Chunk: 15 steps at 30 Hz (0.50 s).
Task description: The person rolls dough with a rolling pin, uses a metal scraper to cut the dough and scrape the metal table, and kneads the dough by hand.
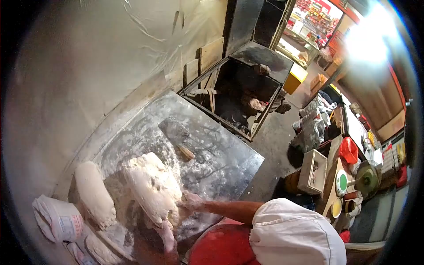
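Note:
A large floured slab of dough (pixel 152 187) lies on the metal worktop (pixel 221 161). At its near right edge, my right hand (pixel 191 202) grips the dough, its fingertips partly hidden. My left hand (pixel 168 237) is at the near end, with its floury fingers against the dough and pinching it. A second, smooth oblong of dough (pixel 94 192) rests to the left, apart from the first. Beyond the slab lies a broad flat blade (pixel 173 130) with a short wooden handle (pixel 186 153), dusted with flour.
Another dough piece (pixel 100 251) and a white printed sack (pixel 57 219) are at lower left. Past the worktop stands an open dark metal-framed bin (pixel 236 95). To the right are a white box (pixel 313 171), a red bag (pixel 349 150) and a green-faced scale (pixel 342 182).

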{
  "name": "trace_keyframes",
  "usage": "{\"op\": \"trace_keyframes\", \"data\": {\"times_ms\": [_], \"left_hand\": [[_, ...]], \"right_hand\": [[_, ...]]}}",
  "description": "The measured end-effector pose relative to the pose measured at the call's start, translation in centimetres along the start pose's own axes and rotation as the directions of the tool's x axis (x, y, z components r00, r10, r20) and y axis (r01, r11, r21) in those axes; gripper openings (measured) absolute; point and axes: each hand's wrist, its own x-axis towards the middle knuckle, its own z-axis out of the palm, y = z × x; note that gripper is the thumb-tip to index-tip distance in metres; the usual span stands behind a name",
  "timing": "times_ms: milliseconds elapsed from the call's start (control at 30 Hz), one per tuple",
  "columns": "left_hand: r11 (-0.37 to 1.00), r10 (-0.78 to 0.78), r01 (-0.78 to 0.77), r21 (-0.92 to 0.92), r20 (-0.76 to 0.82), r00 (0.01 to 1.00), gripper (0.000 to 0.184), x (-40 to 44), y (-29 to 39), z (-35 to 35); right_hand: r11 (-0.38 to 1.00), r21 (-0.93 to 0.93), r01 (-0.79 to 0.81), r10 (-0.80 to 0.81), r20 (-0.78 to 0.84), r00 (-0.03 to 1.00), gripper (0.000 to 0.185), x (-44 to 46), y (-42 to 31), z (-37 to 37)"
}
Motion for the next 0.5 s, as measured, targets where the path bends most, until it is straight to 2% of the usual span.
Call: {"op": "trace_keyframes", "data": {"times_ms": [67,100,133,167,200,233,267,300,333,367,400,433,467,500], "left_hand": [[0.999,-0.004,0.001,0.038,0.056,0.998,0.08,-0.7,-0.1,-0.5],[0.979,0.034,-0.052,0.199,0.097,0.995,0.081,-1.8,3.2,0.7],[0.93,0.064,-0.11,0.35,0.14,0.988,0.084,-2.7,6.2,1.6],[0.93,0.063,-0.106,0.353,0.132,0.989,0.084,-2.7,8.1,1.9],[0.909,-0.021,-0.007,0.417,0.062,0.998,0.084,-2.2,9.8,1.9],[0.878,-0.101,0.093,0.47,-0.008,0.995,0.084,-2.0,11.5,2.4],[0.828,0.123,-0.156,0.539,0.096,0.988,0.08,-2.3,13.6,3.3],[0.828,0.114,-0.148,0.541,0.096,0.989,0.08,-1.8,15.0,4.3],[0.625,0.213,-0.271,0.732,0.173,0.962,0.074,-0.9,16.3,5.4],[0.362,0.287,-0.372,0.855,0.278,0.917,0.069,0.1,17.6,6.7],[0.362,0.285,-0.373,0.855,0.279,0.917,0.069,1.0,18.9,8.4],[0.272,0.257,-0.43,0.861,0.366,0.895,0.065,1.9,20.1,10.3],[0.18,0.218,-0.484,0.857,0.445,0.869,0.061,2.8,20.9,11.7],[0.18,0.214,-0.478,0.86,0.44,0.872,0.061,3.7,21.3,12.7]], "right_hand": [[0.969,0.224,-0.107,0.064,0.19,0.98,0.09,-2.1,-1.6,-2.1],[0.966,0.231,-0.114,0.07,0.194,0.979,0.09,-2.8,-3.1,-3.5],[0.991,0.097,-0.097,0.08,0.169,0.982,0.093,-3.2,-5.0,-5.2],[0.996,-0.044,-0.075,0.081,0.144,0.986,0.096,-3.0,-6.0,-6.1],[0.996,0.027,-0.081,0.082,-0.038,0.996,0.095,-1.7,-4.9,-5.0],[0.996,0.026,-0.082,0.083,-0.038,0.996,0.095,0.1,-4.4,-4.8],[0.997,0.061,-0.047,0.056,-0.163,0.985,0.089,2.0,-4.2,-4.9],[0.996,0.091,-0.01,0.036,-0.282,0.959,0.084,3.5,-4.5,-5.1],[0.984,0.151,-0.09,0.118,-0.19,0.975,0.076,3.8,-7.5,-6.2],[0.964,0.206,-0.17,0.193,-0.096,0.977,0.069,4.0,-10.7,-7.0],[0.988,0.116,0.104,-0.111,0.055,0.992,0.069,6.1,-8.8,-5.0],[0.975,-0.1,0.197,-0.203,-0.058,0.977,0.048,7.7,-8.3,-0.6],[0.958,-0.121,0.261,-0.262,0.011,0.965,0.05,8.4,-8.0,-0.6],[0.937,-0.134,0.323,-0.315,0.082,0.946,0.053,8.7,-7.8,-0.6]]}}
